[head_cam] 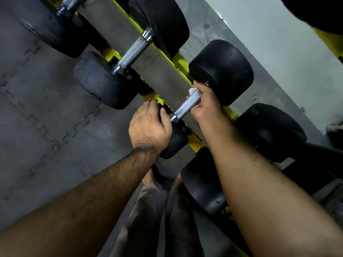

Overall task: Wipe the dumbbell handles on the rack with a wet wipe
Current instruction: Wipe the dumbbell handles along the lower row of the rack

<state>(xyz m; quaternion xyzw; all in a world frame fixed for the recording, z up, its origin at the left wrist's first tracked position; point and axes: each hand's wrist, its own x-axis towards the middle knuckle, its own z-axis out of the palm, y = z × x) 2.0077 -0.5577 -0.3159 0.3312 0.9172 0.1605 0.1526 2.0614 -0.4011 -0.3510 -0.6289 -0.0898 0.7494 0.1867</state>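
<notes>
A black dumbbell with a knurled steel handle (187, 103) lies across the yellow rack (181, 61) in the middle of the head view. My right hand (206, 101) grips the far end of that handle, next to the far weight head (222, 71), with a white wet wipe (192, 90) showing at my fingertips. My left hand (150, 125) is curled over the near weight head (175, 140) and holds it. Most of the wipe is hidden under my right fingers.
Another dumbbell (134, 51) lies on the rack to the upper left, and a third one's handle (73, 3) shows at the top edge. More black weights (269, 130) sit to the right and lower down. Grey interlocking floor mats (37, 108) spread on the left.
</notes>
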